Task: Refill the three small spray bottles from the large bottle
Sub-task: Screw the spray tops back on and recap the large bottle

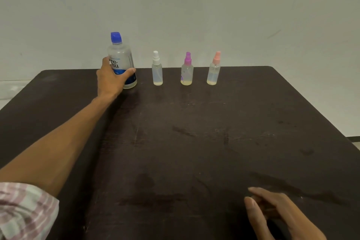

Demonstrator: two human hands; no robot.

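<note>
**Left hand on the large bottle, three sprayers lined up along the far edge**

We see the left hand [113, 79] reaching across the dark surface [194, 142], its grip clamped on the large bottle [122, 60]: thumb on the label's left side, fingers curled round the lower right. The bottle stands near the far edge, towards the far-left corner, leaning slightly, with its blue cap [116, 37] on. To its right, in a row along the same far edge, stand three small spray bottles, each upright, capped and apart from its neighbours: the white-topped sprayer [157, 70], the purple-topped sprayer [187, 70] and the pink-topped sprayer [214, 69]. Each holds only a shallow layer of yellowish liquid at the bottom. The right hand [276, 212] hovers or rests near the near-right corner, its grip apart, fingers loosely spread and holding nothing. A pink-striped sleeve [25, 210] shows at the left arm.
</note>
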